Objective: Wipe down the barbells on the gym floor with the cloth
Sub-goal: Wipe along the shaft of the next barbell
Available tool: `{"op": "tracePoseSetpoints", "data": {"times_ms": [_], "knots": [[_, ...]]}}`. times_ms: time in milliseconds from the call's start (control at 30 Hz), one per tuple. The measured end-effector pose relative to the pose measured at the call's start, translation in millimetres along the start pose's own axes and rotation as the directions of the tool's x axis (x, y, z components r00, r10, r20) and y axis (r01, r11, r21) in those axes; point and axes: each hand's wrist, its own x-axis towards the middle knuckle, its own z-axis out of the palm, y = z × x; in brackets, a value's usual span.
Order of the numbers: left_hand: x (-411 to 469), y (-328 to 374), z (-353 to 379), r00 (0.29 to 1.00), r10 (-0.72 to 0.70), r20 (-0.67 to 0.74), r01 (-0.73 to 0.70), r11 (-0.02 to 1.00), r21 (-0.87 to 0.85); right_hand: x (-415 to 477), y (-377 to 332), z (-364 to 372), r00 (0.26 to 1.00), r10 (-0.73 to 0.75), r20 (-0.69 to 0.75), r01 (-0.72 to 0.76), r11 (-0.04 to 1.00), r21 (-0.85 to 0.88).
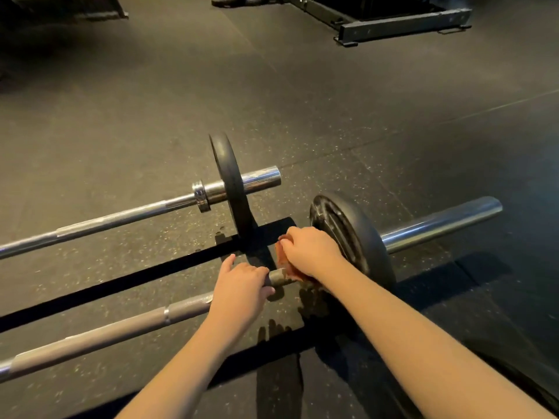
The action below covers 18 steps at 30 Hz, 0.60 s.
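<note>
Reddish soft cloth (284,261) bunched in right hand (308,252), grip closed on it round near steel barbell shaft (121,328), tight beside black plate (357,237). Left hand (239,285) clasps shaft alongside. Bar heavy, rigid, may roll; cloth conforms.

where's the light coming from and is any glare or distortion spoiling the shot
Head view: hard black shadows fall toward the camera under the near grey steel barbell, so light comes from ahead; bright glare on the far chrome barbell sleeve; wide-angle bending at edges; top corners dim; reddish cloth slightly blurred.
</note>
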Motion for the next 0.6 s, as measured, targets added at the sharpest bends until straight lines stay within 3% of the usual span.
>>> {"op": "tracePoseSetpoints", "data": {"times_ms": [67,167,333,533,600], "knots": [[-1,-2,0,1.0,0.01,-0.005,-0.01,1.0,0.005,7,1,2,1.0,0.008,0.01,-0.008,1.0,-0.002],[-3,-4,0,0.999,0.017,-0.035,-0.018,1.0,-0.011,-32,10,31,0.967,-0.061,-0.246,0.088,0.991,0.099],[-5,-2,6,0.996,0.009,-0.088,-0.012,0.999,-0.03,-71,25,60,0.888,-0.117,-0.446,0.118,0.993,-0.025],[-2,-3,7,0.996,0.001,-0.084,-0.004,0.999,-0.033,0,6,14,0.998,-0.011,-0.069,0.007,0.998,-0.055],[-4,-3,6,0.997,-0.004,-0.08,0.0,0.999,-0.039,-16,6,22,0.986,-0.047,-0.161,0.037,0.997,-0.063]]}}
